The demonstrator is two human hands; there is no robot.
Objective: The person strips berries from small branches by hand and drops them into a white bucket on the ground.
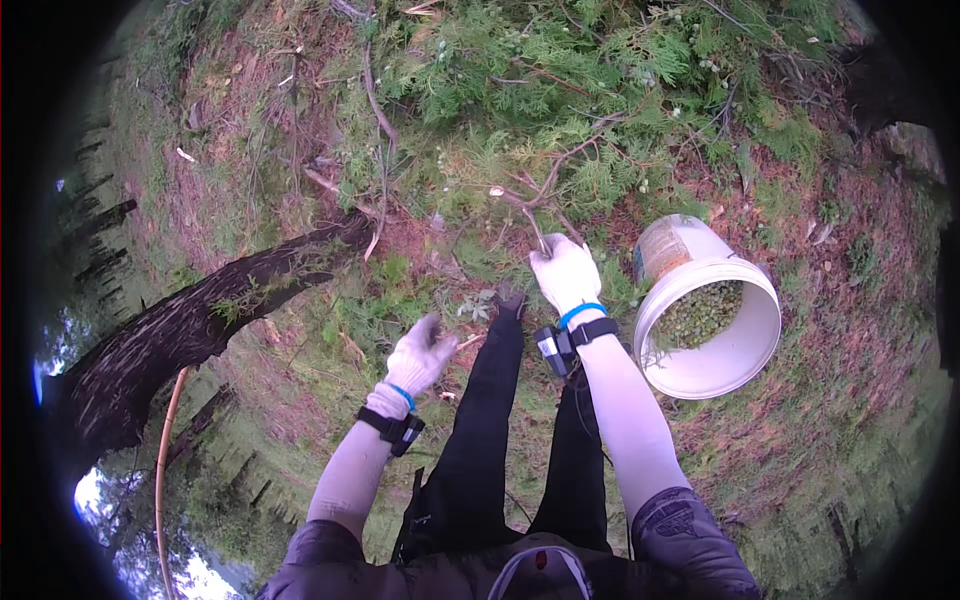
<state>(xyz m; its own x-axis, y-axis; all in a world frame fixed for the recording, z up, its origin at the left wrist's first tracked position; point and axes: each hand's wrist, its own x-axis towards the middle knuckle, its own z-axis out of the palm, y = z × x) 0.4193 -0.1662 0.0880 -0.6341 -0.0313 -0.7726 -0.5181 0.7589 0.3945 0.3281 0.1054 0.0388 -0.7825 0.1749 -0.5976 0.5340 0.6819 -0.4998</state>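
My right hand (567, 278), in a white glove with a blue band at the wrist, is closed round a thin stem of a cut evergreen branch (555, 172). Beyond it, the branch spreads into flat green foliage (660, 70) dotted with small pale green cones. My left hand (420, 358), gloved alike, hovers over the undergrowth with thumb and fingers apart, holding nothing. To the right of my right hand a white bucket (735, 362) lies tipped, its mouth toward me. Many small green cones (702, 314) are heaped inside it.
A dark, leaning tree trunk (190, 310) crosses the left side. Near it stands a thin tan pole (165, 470). A long bare branch (376, 100) lies ahead on the ground. Low plants and reddish litter surround my feet, and the ground slopes.
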